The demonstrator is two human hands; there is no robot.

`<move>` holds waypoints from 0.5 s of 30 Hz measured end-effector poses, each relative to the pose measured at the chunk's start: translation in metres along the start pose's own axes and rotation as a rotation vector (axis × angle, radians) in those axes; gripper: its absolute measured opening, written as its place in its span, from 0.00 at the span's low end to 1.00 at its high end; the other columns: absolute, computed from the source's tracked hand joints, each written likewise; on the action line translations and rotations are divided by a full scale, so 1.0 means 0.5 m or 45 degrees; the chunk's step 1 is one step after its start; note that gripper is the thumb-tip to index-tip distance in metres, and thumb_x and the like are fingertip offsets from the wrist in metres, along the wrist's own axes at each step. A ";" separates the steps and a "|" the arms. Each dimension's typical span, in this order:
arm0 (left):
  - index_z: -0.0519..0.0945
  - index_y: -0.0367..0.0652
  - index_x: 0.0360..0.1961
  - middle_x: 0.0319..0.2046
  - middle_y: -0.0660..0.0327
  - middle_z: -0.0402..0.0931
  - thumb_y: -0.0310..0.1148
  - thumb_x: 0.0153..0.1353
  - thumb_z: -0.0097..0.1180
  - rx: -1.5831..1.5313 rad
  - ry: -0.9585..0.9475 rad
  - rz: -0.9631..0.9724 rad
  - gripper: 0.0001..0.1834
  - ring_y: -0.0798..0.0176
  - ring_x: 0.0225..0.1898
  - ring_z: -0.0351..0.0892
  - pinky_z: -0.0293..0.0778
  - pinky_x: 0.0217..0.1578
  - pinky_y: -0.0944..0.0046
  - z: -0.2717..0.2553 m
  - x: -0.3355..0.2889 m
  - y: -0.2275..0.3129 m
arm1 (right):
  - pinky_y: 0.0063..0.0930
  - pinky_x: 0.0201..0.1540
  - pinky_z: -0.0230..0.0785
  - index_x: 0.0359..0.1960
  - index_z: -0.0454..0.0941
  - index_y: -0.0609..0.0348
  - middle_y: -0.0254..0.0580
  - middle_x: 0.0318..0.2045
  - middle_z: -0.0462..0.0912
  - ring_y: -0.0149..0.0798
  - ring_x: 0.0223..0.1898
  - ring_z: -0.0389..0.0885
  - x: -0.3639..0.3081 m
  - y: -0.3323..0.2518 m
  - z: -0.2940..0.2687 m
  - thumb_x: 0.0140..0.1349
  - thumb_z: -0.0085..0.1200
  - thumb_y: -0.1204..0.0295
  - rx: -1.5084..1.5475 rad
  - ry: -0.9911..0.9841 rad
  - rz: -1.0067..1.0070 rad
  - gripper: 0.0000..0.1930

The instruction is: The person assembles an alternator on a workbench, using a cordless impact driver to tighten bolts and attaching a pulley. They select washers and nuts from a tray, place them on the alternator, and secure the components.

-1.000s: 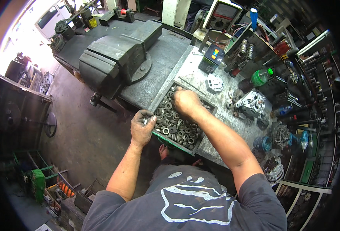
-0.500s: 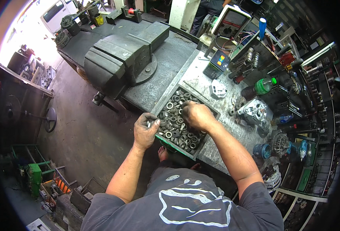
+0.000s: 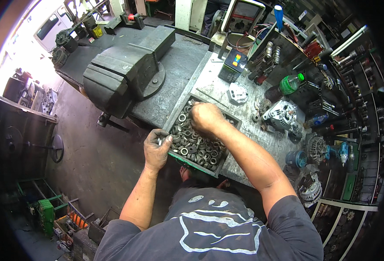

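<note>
My left hand (image 3: pixel 157 150) is curled, thumb against fingers, around a small bright metal piece (image 3: pixel 159 142); it is just beside the left corner of an open box (image 3: pixel 196 166), and I cannot tell whether it touches the rim. My right hand (image 3: pixel 207 117) reaches into that box, fingers bent down among a heap of metal rings and nuts (image 3: pixel 200 150). Its fingertips are hidden, so I cannot tell if they grip one.

The box, green along its near edge, is at the near left side of a pale, scuffed table (image 3: pixel 257 143). Past its far side lies a thin rod (image 3: pixel 212 98), then a silvery housing (image 3: pixel 238 94) and a dark carton (image 3: pixel 232 66). Farther right are an alternator (image 3: pixel 283 115) and a green-capped bottle (image 3: pixel 291 83). Beyond my left hand, a big vise (image 3: pixel 122 71) is mounted on a darker table (image 3: pixel 179 65). The bare floor (image 3: pixel 87 143) spreads below it.
</note>
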State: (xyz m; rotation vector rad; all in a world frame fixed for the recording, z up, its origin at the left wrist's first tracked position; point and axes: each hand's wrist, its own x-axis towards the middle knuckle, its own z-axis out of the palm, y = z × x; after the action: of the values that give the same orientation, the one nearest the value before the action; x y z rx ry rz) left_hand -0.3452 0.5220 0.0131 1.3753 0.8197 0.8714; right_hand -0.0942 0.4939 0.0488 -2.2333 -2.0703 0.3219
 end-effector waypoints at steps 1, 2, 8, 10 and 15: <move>0.83 0.38 0.43 0.32 0.67 0.83 0.29 0.68 0.71 -0.010 -0.006 -0.011 0.09 0.75 0.32 0.78 0.76 0.35 0.69 0.000 -0.001 0.000 | 0.51 0.46 0.85 0.30 0.87 0.61 0.57 0.35 0.90 0.59 0.40 0.92 -0.002 0.001 0.001 0.59 0.59 0.70 0.010 0.011 0.010 0.08; 0.83 0.38 0.44 0.32 0.67 0.83 0.29 0.68 0.71 -0.021 -0.010 -0.025 0.09 0.75 0.33 0.78 0.76 0.36 0.69 -0.001 -0.001 0.000 | 0.52 0.46 0.85 0.29 0.87 0.60 0.57 0.36 0.90 0.60 0.40 0.91 -0.002 -0.001 0.002 0.58 0.59 0.70 0.008 0.042 0.031 0.08; 0.83 0.39 0.44 0.33 0.68 0.83 0.29 0.68 0.71 -0.005 0.034 0.022 0.09 0.75 0.32 0.77 0.75 0.35 0.70 0.002 -0.004 -0.001 | 0.50 0.43 0.84 0.35 0.89 0.61 0.56 0.35 0.90 0.56 0.35 0.91 -0.006 -0.022 -0.010 0.59 0.63 0.68 0.259 0.198 0.141 0.09; 0.83 0.39 0.44 0.33 0.68 0.83 0.28 0.68 0.71 -0.054 0.006 -0.017 0.09 0.75 0.33 0.77 0.75 0.35 0.70 0.001 -0.005 -0.001 | 0.40 0.37 0.81 0.37 0.89 0.62 0.47 0.29 0.88 0.42 0.27 0.86 -0.006 -0.005 -0.038 0.61 0.67 0.68 0.706 0.097 0.403 0.10; 0.83 0.40 0.44 0.32 0.68 0.82 0.27 0.68 0.70 -0.016 0.040 -0.012 0.08 0.75 0.32 0.78 0.76 0.35 0.70 0.001 -0.004 -0.009 | 0.19 0.23 0.61 0.47 0.85 0.64 0.29 0.28 0.83 0.22 0.21 0.70 -0.103 0.035 -0.097 0.69 0.69 0.67 2.054 -0.053 0.677 0.13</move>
State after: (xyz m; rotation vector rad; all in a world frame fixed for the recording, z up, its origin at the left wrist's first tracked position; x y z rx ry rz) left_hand -0.3458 0.5199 0.0086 1.3493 0.8426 0.8915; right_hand -0.0703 0.4453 0.0977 -1.4693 -0.4837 1.3820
